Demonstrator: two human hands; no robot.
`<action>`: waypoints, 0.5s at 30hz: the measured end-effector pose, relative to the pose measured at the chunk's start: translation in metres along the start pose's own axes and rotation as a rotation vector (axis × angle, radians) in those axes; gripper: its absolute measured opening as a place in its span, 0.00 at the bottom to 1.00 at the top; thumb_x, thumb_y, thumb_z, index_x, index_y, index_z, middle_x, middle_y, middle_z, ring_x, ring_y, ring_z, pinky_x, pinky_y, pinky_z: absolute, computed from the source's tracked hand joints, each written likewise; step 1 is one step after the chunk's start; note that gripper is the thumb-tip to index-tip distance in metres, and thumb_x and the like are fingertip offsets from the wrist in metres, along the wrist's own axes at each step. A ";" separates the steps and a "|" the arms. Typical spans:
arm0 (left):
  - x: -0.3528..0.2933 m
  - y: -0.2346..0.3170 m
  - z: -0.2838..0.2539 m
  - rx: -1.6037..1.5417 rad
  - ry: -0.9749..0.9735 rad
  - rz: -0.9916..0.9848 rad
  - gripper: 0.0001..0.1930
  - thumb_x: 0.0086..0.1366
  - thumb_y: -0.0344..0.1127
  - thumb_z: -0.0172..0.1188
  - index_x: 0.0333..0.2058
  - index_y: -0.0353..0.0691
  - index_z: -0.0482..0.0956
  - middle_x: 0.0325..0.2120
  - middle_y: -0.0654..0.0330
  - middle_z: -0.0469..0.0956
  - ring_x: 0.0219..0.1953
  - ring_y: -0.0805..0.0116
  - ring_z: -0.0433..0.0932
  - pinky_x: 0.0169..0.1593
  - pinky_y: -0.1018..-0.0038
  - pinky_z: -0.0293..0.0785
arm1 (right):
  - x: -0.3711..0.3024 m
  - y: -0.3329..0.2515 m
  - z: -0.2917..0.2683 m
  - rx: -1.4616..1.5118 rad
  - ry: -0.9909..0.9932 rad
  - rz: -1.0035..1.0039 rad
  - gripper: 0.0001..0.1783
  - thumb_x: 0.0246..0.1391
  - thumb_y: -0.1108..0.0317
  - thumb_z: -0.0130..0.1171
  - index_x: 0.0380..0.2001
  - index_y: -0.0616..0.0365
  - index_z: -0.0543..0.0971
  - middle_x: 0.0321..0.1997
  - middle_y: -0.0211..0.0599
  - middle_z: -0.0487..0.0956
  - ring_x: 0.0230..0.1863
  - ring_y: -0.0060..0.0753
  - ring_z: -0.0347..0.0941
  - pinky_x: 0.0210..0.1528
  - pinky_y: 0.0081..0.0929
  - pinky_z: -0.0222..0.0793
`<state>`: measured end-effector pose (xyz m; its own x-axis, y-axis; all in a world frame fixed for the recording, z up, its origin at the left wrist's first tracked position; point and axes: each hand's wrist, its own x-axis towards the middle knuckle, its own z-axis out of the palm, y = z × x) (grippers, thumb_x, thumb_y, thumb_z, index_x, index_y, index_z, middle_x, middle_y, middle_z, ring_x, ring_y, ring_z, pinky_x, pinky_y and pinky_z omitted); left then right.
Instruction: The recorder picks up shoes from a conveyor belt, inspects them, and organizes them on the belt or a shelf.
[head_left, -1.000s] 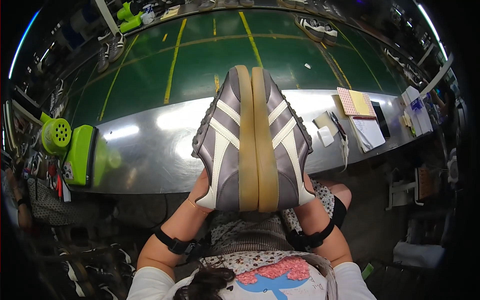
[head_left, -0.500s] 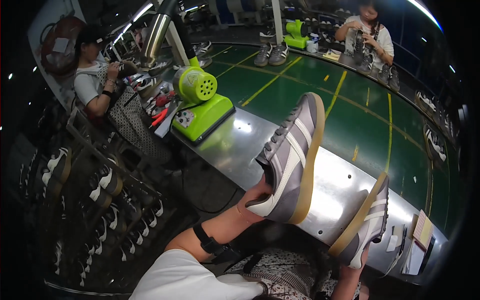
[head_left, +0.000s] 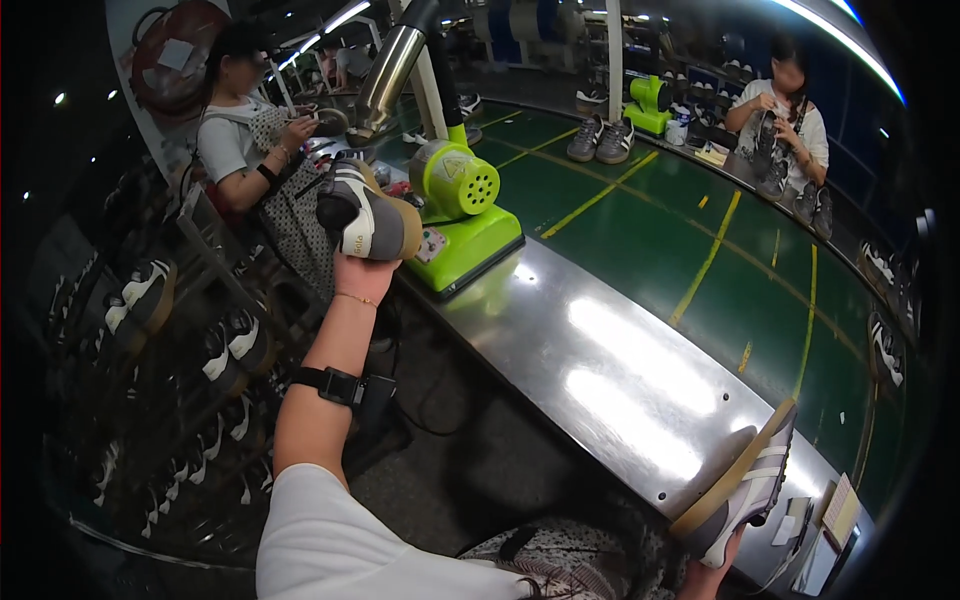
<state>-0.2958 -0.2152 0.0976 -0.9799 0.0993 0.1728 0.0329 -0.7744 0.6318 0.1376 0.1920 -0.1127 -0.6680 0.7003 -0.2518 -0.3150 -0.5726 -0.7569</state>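
Note:
My left hand [head_left: 362, 276] is stretched out to the left and grips a grey sneaker [head_left: 362, 215] with white stripes and a tan sole, heel toward me, held up beside the green machine [head_left: 462, 210]. My right hand [head_left: 712, 578] is low at the bottom right, mostly hidden, and holds the matching grey sneaker [head_left: 742, 490] sole-up at the near edge of the steel bench [head_left: 600, 360].
A rack of sneakers [head_left: 170, 330] stands at my left. A green conveyor belt [head_left: 700, 240] with yellow lines runs behind the bench, carrying a pair of shoes [head_left: 600, 140]. One person [head_left: 250, 150] works at the left, another [head_left: 780, 110] across the belt. Papers [head_left: 835, 520] lie at the right.
The two sneakers, first held together sole to sole, have been parted. My left hand has carried its sneaker far out to the left; my head has turned left.

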 end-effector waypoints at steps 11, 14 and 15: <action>0.087 0.023 -0.026 0.035 0.121 0.085 0.18 0.63 0.45 0.41 0.45 0.46 0.73 0.47 0.60 0.73 0.50 0.59 0.70 0.55 0.54 0.61 | 0.002 0.000 0.008 -0.020 0.028 -0.010 0.27 0.60 0.67 0.44 0.61 0.55 0.55 0.59 0.41 0.63 0.55 0.37 0.66 0.54 0.34 0.66; 0.101 0.024 -0.026 0.029 0.138 0.067 0.18 0.63 0.47 0.41 0.45 0.47 0.73 0.47 0.61 0.72 0.50 0.58 0.70 0.54 0.54 0.61 | 0.002 0.001 0.008 -0.026 0.034 -0.013 0.27 0.60 0.67 0.44 0.61 0.55 0.55 0.59 0.41 0.63 0.55 0.37 0.66 0.55 0.34 0.66; 0.104 0.024 -0.026 0.029 0.148 0.088 0.19 0.63 0.48 0.40 0.46 0.47 0.73 0.47 0.61 0.72 0.51 0.58 0.70 0.54 0.53 0.61 | 0.002 0.002 0.008 -0.026 0.038 -0.010 0.27 0.60 0.67 0.44 0.62 0.55 0.55 0.60 0.41 0.63 0.55 0.37 0.66 0.55 0.34 0.66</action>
<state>-0.4020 -0.2399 0.1114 -0.9911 -0.0630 0.1169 0.1238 -0.7573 0.6413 0.1308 0.1890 -0.1098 -0.6383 0.7220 -0.2668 -0.3037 -0.5547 -0.7746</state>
